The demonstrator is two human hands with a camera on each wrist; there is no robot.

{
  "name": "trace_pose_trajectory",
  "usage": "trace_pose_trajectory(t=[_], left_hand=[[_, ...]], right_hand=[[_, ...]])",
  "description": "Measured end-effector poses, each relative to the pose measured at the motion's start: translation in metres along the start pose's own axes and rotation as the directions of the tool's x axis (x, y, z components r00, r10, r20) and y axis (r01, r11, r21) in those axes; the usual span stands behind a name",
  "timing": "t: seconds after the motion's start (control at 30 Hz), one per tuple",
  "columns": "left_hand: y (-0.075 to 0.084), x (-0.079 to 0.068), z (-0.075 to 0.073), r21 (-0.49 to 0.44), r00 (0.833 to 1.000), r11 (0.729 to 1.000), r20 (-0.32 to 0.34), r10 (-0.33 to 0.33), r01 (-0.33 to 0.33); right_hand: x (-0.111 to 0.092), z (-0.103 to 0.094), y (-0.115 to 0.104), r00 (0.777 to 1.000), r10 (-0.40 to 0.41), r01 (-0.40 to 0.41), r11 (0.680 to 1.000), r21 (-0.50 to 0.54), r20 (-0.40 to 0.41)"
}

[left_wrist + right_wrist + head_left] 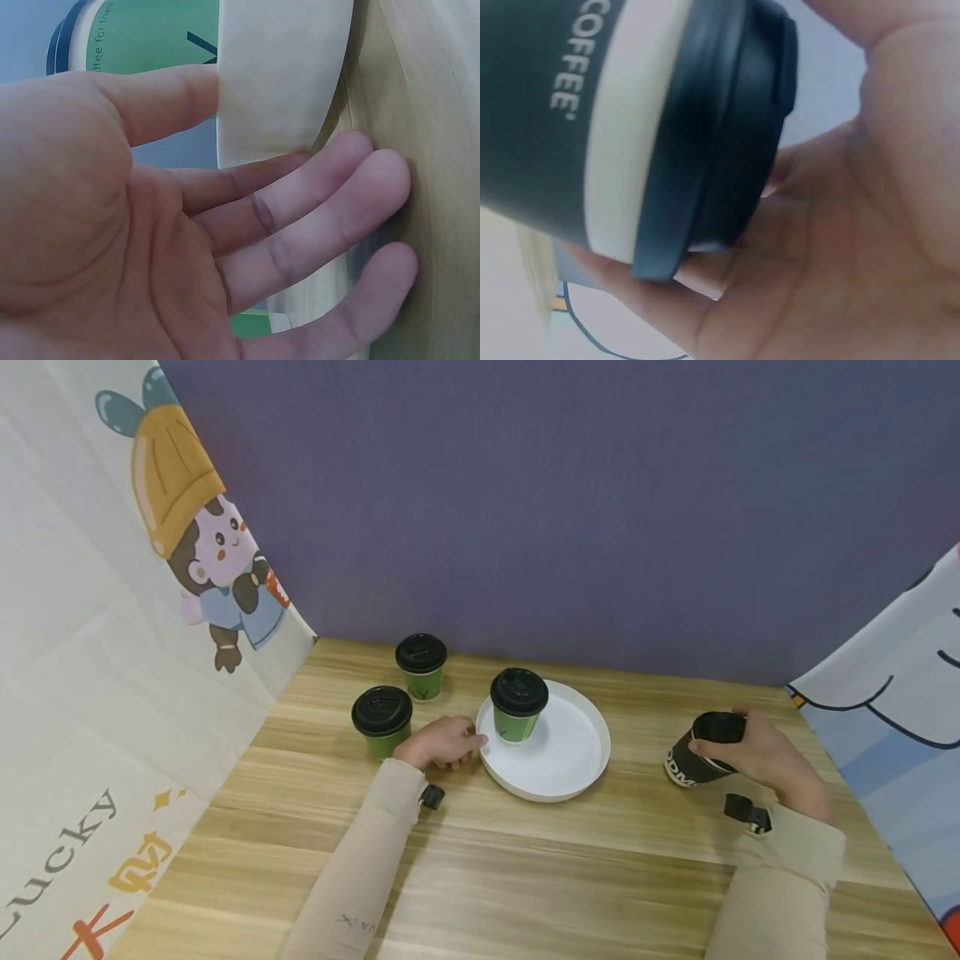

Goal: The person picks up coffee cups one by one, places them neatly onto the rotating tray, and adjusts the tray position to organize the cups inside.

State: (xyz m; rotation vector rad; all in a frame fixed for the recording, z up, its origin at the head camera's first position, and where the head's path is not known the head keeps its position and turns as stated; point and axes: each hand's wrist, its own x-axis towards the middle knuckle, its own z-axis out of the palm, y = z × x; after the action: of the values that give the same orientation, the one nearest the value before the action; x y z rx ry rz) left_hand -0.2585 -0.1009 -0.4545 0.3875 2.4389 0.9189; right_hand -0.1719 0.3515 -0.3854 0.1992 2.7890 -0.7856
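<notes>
My right hand (772,762) grips a black paper coffee cup (684,755) near its black lid, with the thumb on one side and fingers round the other. The cup leans to one side over the tabletop; whether its base touches the wood I cannot tell. At the left edge of a round white tray (573,752), my left hand (444,742) pinches the rim. Its thumb (169,101) reaches over the wall and the index finger lies outside it. A green paper cup (516,725) with a black lid stands upright on the tray's left part.
Two more green cups with black lids stand left of the tray: one farther back (422,672), one nearer (381,717) beside my left wrist. The wooden table (540,885) meets a purple backdrop (562,510) behind and printed cloths at both sides.
</notes>
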Motion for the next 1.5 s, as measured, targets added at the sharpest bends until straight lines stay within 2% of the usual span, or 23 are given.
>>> trace_pose_trajectory(t=[0.23, 0.47, 0.77, 1.0, 1.1, 1.27, 1.5], left_hand=[[-0.002, 0.003, 0.0, 0.002, 1.0, 1.0, -0.022, 0.01, -0.01], [-0.004, 0.006, 0.001, 0.042, 0.996, 0.999, -0.084, 0.007, -0.003], [-0.005, 0.011, 0.003, 0.074, 0.989, 0.997, -0.147, -0.01, 0.021], [-0.004, 0.013, 0.005, 0.062, 0.982, 0.998, -0.191, -0.003, 0.015], [-0.003, 0.013, 0.006, 0.068, 0.979, 0.998, -0.202, 0.003, 0.011], [-0.001, 0.012, 0.005, 0.07, 0.981, 0.997, -0.195, -0.002, 0.016], [0.002, 0.007, 0.0, 0.059, 0.992, 0.998, -0.128, 0.001, 0.007]], right_hand=[[0.002, 0.001, -0.013, 0.998, -0.002, 0.003, 1.0, 0.009, -0.06], [0.004, 0.008, -0.029, 0.989, -0.043, 0.047, 0.998, 0.03, -0.139], [0.007, 0.017, -0.046, 0.969, -0.11, 0.129, 0.989, 0.071, -0.222], [0.006, 0.023, -0.06, 0.939, -0.219, 0.237, 0.971, 0.036, -0.266], [0.005, 0.024, -0.065, 0.931, -0.242, 0.255, 0.967, 0.011, -0.274], [0.004, 0.027, -0.074, 0.929, -0.252, 0.263, 0.965, 0.003, -0.271], [0.005, 0.032, -0.085, 0.901, -0.325, 0.333, 0.943, -0.022, -0.286]])
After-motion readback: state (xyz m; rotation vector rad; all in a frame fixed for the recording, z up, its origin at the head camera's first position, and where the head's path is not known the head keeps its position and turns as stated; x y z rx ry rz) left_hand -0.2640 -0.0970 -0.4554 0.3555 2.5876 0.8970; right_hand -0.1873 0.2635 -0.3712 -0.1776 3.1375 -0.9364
